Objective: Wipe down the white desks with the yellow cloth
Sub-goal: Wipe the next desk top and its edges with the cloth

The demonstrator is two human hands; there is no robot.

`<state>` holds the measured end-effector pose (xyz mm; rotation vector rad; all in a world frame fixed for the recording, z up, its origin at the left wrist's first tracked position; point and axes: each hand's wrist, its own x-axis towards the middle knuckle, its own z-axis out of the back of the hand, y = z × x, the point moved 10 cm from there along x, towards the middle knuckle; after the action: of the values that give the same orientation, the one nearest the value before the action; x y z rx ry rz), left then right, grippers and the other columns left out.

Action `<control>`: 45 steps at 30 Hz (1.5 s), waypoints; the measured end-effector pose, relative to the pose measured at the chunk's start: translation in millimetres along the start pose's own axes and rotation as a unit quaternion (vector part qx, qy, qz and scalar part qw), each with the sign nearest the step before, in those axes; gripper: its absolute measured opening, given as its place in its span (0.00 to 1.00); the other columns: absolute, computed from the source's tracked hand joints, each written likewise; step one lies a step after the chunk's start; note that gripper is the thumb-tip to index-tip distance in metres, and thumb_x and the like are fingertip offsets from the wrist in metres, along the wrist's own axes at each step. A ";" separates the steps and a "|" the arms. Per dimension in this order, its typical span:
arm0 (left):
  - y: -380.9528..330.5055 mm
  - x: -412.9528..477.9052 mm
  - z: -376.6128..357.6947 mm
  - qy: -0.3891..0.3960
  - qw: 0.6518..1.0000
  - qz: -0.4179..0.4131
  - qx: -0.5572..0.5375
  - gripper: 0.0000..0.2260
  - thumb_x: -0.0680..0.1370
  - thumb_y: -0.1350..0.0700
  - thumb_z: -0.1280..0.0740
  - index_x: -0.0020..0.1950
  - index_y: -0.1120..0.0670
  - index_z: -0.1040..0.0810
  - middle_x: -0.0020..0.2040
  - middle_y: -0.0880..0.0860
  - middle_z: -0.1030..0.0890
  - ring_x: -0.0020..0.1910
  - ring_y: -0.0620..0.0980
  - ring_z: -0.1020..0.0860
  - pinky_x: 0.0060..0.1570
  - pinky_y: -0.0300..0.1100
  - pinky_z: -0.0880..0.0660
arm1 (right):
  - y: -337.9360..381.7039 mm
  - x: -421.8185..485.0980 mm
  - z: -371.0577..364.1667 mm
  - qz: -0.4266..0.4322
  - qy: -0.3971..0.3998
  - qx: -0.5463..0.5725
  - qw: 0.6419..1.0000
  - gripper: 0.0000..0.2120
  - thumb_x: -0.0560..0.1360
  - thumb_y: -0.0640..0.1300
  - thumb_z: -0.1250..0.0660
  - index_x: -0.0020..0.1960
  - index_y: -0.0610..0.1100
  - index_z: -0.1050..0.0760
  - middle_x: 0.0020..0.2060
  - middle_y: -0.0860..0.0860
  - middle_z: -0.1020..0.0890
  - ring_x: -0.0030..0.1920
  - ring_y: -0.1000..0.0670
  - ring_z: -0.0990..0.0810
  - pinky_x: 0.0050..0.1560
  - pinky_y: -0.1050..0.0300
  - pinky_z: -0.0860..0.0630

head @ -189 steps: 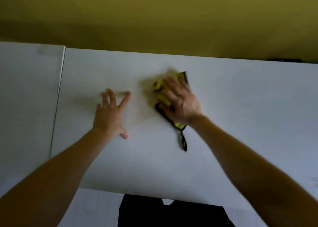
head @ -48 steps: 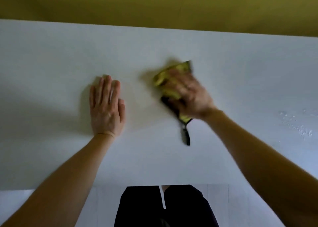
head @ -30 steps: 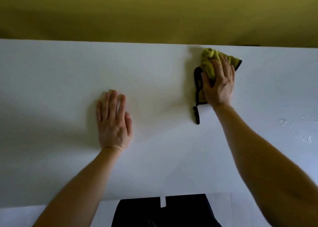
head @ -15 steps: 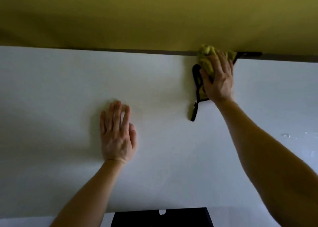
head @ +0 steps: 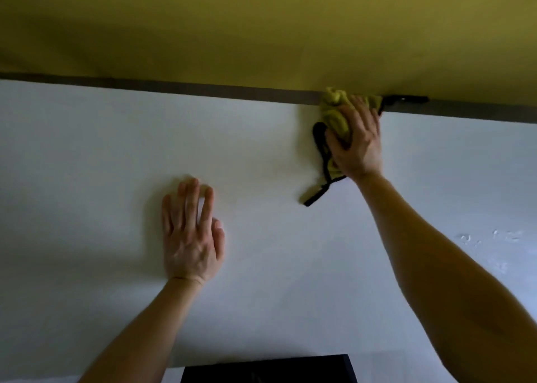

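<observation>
The right hand point(head: 356, 147), in the upper right of the frame, lies palm down on the crumpled yellow cloth with black edging point(head: 334, 115) and grips it, the thumb curled against the cloth's left side and the fingers bent over its top. The cloth is pressed on the far edge of the flat white desk point(head: 87, 164), and its bunched end touches the dark strip point(head: 174, 87) that runs along the back of the desk. 1 black loop strap point(head: 315, 196) of the cloth trails down and to the left on the desk surface. The left hand point(head: 190, 237) rests flat on the desk in the lower centre, well apart from the cloth, with its 4 fingers straight and close together. A few small wet marks point(head: 494, 237) are on the desk at the right side. Above the strip is the plain olive-yellow wall point(head: 261, 28). At the bottom edge, some dark clothing point(head: 267, 368) of the person is visible.
</observation>
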<state>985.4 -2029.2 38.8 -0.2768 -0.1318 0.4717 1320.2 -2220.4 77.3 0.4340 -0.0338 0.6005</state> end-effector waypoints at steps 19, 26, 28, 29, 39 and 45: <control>-36.5 -3.3 4.8 0.005 0.990 -0.093 0.105 0.27 0.84 0.66 0.39 0.82 0.52 0.27 0.82 0.62 0.30 0.81 0.65 0.29 0.80 0.72 0.41 | -115.2 -2.1 45.3 -0.093 -0.081 0.022 0.992 0.28 0.81 0.61 0.30 0.66 0.37 0.21 0.74 0.38 0.22 0.77 0.36 0.27 0.78 0.31 0.34; -134.4 -6.7 -4.3 0.002 0.987 -0.142 0.073 0.24 0.83 0.62 0.35 0.80 0.56 0.24 0.77 0.64 0.25 0.76 0.67 0.25 0.78 0.71 0.36 | 59.3 -50.0 -13.3 0.106 0.020 0.064 0.992 0.25 0.84 0.54 0.31 0.75 0.41 0.23 0.76 0.38 0.24 0.79 0.36 0.29 0.84 0.35 0.42; -158.9 -8.3 -14.6 0.002 0.992 -0.109 0.056 0.24 0.85 0.58 0.35 0.82 0.55 0.27 0.78 0.64 0.26 0.78 0.67 0.27 0.79 0.71 0.37 | 70.1 -52.6 -7.8 0.187 0.068 0.079 0.977 0.30 0.85 0.56 0.32 0.80 0.42 0.28 0.75 0.40 0.23 0.79 0.39 0.28 0.84 0.39 0.41; -166.0 -8.0 -20.3 0.001 0.995 -0.090 0.050 0.24 0.86 0.57 0.35 0.83 0.54 0.27 0.79 0.64 0.27 0.79 0.67 0.29 0.79 0.70 0.37 | 55.0 -45.8 0.7 0.211 0.074 0.074 0.972 0.32 0.84 0.57 0.32 0.82 0.41 0.31 0.74 0.41 0.21 0.77 0.40 0.26 0.84 0.41 0.38; -167.6 -8.1 -32.7 -0.022 0.999 -0.046 0.010 0.24 0.84 0.55 0.35 0.81 0.52 0.24 0.80 0.64 0.29 0.82 0.67 0.32 0.80 0.69 0.37 | -113.6 -26.9 44.9 -0.043 -0.080 -0.005 0.996 0.26 0.82 0.55 0.31 0.74 0.40 0.22 0.78 0.37 0.27 0.80 0.35 0.30 0.83 0.34 0.40; -168.5 -7.5 -33.2 -0.023 0.998 -0.056 0.007 0.23 0.85 0.55 0.37 0.81 0.52 0.25 0.79 0.66 0.29 0.81 0.69 0.31 0.78 0.70 0.37 | 55.6 -72.7 -5.0 0.225 0.072 0.095 0.967 0.27 0.85 0.55 0.32 0.78 0.41 0.24 0.80 0.38 0.28 0.83 0.37 0.33 0.84 0.36 0.41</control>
<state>1057.4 -2184.3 55.9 -0.2430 -0.1870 0.3686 1228.8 -2216.6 83.0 0.5725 0.0674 1.0874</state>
